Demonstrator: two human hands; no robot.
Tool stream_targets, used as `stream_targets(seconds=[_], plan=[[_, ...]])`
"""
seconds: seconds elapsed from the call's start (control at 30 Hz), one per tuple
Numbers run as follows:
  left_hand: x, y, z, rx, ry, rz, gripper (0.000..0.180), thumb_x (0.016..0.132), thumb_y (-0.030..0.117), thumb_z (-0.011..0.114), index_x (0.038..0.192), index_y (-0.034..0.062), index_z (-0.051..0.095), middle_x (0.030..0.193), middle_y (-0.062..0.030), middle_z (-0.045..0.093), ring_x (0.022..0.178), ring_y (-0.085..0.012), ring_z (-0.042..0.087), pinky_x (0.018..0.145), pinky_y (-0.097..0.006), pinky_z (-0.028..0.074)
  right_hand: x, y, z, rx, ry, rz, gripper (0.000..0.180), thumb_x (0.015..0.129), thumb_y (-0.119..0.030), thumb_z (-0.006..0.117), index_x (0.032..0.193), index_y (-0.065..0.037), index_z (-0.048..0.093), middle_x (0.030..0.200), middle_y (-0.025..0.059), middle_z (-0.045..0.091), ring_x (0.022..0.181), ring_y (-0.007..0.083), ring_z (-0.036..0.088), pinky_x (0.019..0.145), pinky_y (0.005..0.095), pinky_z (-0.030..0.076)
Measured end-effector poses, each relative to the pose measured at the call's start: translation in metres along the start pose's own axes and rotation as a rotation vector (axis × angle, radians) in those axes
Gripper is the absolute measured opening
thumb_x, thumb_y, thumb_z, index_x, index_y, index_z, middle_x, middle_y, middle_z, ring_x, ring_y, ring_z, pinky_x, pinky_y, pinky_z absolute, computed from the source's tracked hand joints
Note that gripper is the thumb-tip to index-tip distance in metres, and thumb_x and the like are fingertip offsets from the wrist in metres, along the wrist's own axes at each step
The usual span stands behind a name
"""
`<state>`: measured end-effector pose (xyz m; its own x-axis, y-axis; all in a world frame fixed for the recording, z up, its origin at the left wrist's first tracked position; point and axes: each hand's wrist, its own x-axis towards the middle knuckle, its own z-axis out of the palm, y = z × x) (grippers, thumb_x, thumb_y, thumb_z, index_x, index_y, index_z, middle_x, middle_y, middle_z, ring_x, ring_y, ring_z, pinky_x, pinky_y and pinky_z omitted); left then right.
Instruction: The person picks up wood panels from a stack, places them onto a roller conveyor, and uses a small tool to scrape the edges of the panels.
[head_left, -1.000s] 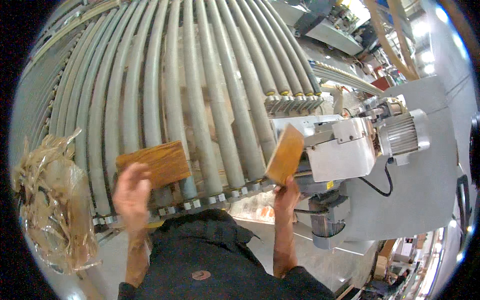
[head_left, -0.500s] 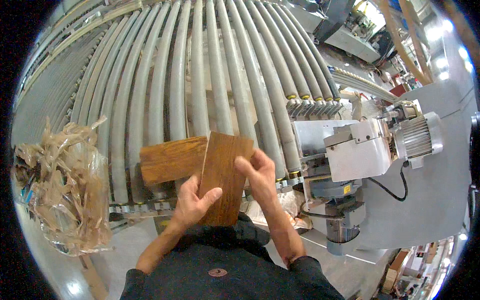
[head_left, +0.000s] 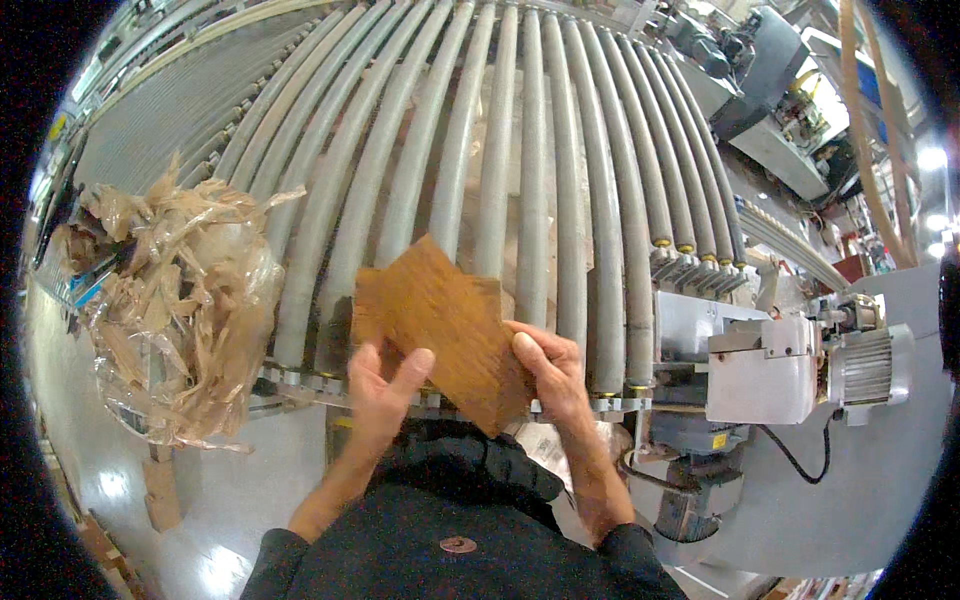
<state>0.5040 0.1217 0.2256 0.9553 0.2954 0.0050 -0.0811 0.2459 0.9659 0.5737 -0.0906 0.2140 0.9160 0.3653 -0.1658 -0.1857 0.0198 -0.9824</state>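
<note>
Two wooden boards overlap before me, the upper board (head_left: 440,335) slanting from 11 to 5 o'clock across the lower board (head_left: 487,292), which shows past it at 9 and 2 o'clock, over the conveyor rollers (head_left: 497,180). My left hand (head_left: 378,400) grips the upper board at 8 o'clock, thumb on its face; my right hand (head_left: 562,378) holds it at 4 o'clock. Crumpled plastic wrap (head_left: 200,310) bunches at 9 o'clock, a white machine housing (head_left: 760,370) sits at 3.
</note>
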Motion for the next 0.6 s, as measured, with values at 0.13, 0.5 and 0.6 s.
stream_targets(seconds=[0.13, 0.5, 0.6], plan=[[0.026, 0.02, -0.046, -0.134, 0.07, 0.003, 0.066, 0.086, 0.022, 0.081, 0.139, -0.0009, 0.049, 0.124, -0.0084, 0.063, 0.11, -0.0155, 0.06, 0.095, -0.031, 0.049, 0.011, -0.037, 0.002, -0.392, -0.176, -0.139, 0.038, 0.102, -0.029, 0.059, 0.117, 0.005, 0.067, 0.099, 0.0128, 0.073, 0.095, 0.0153, 0.065, 0.087, 0.0313, 0.051], [0.048, 0.046, -0.066, 0.417, -0.156, -0.086, 0.031, 0.093, 0.031, 0.073, 0.092, 0.0003, 0.076, 0.076, -0.0003, 0.069, 0.078, -0.0077, 0.061, 0.07, -0.026, 0.048, 0.034, -0.032, 0.003, -0.303, -0.361, 0.021, 0.034, 0.096, -0.03, 0.066, 0.107, 0.002, 0.074, 0.093, 0.0043, 0.073, 0.086, 0.0115, 0.063, 0.077, 0.0286, 0.05], [0.051, 0.04, -0.071, 0.392, -0.195, -0.128, 0.034, 0.097, 0.031, 0.066, 0.092, -0.0015, 0.075, 0.081, -0.0008, 0.07, 0.08, -0.0081, 0.061, 0.075, -0.027, 0.048, 0.038, -0.029, -0.002, -0.299, -0.338, 0.041, 0.031, 0.094, -0.028, 0.067, 0.105, 0.001, 0.074, 0.089, 0.0018, 0.071, 0.082, 0.0088, 0.06, 0.074, 0.0267, 0.048]])
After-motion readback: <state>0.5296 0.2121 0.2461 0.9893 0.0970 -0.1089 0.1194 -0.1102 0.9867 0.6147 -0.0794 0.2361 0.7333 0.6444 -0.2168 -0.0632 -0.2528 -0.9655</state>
